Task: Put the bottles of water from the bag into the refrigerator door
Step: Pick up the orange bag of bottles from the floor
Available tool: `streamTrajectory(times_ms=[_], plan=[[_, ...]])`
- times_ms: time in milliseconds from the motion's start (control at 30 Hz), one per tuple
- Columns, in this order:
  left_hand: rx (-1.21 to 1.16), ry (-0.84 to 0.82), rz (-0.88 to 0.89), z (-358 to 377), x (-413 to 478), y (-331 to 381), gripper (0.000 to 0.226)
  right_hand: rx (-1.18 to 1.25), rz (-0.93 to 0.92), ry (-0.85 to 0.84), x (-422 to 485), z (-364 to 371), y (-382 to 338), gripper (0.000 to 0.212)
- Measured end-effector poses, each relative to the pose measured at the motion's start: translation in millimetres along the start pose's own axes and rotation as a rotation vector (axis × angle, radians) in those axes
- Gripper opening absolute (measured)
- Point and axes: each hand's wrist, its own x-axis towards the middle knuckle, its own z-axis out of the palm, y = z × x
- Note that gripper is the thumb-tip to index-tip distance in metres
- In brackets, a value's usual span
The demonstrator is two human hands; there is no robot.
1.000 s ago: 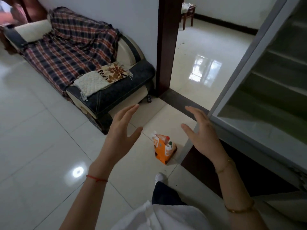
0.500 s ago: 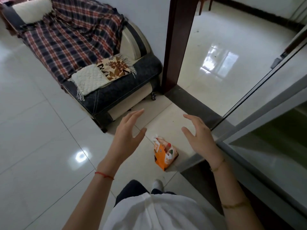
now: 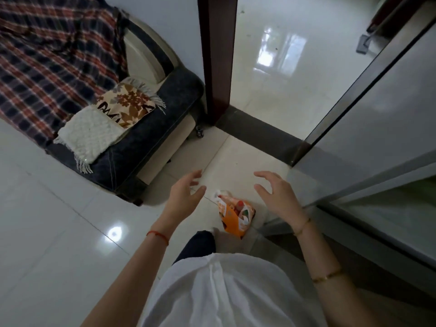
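Note:
An orange and white bag (image 3: 233,217) stands on the tiled floor just ahead of my feet, its top open; a red bottle cap (image 3: 239,204) shows inside. My left hand (image 3: 185,197) hovers above and left of the bag, fingers spread, holding nothing. Above and right of it is my right hand (image 3: 277,197), also empty with curled, parted fingers. The open grey refrigerator door (image 3: 377,138) stands at the right, close to my right hand. The bottles' bodies are mostly hidden in the bag.
A dark sofa (image 3: 151,135) with a plaid blanket and two small cloths stands to the left of the bag. A dark wooden door frame (image 3: 217,57) and a dark threshold (image 3: 262,138) lie ahead, with glossy tiled floor beyond.
My view has tilted down and come closer to the floor. Both hands have lowered toward the bag and their fingers have curled a little; the refrigerator shelves have slid out of sight.

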Motion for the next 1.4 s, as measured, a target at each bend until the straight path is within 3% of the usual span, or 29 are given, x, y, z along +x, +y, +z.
streamTrajectory(times_ms=[167,400,733,900,1100,1233,1400], plan=[[-0.017,-0.270,-0.140,-4.8,67.7,-25.2,0.047,0.061,0.164,0.032,31.7,27.4,2.7,0.034],[-0.229,-0.414,-0.455,10.0,137.4,-62.9,0.043,0.097,0.356,0.013,67.7,51.9,25.6,0.033],[-0.308,-0.438,-0.708,95.7,203.4,-148.9,0.042,0.127,0.553,-0.076,121.7,112.8,107.9,0.032],[-0.377,-0.419,-0.863,163.6,233.9,-206.0,0.037,0.150,0.661,-0.140,149.8,173.1,179.5,0.026],[-0.466,-0.400,-0.921,248.9,283.3,-275.8,0.029,0.071,0.731,-0.208,194.3,246.7,273.1,0.032],[-0.532,-0.371,-0.941,301.9,317.5,-329.1,0.042,0.002,0.729,-0.231,222.0,296.7,335.4,0.039],[-0.665,-0.341,-1.026,359.1,357.6,-393.0,0.053,-0.124,0.632,-0.262,247.9,354.2,394.7,0.027]])
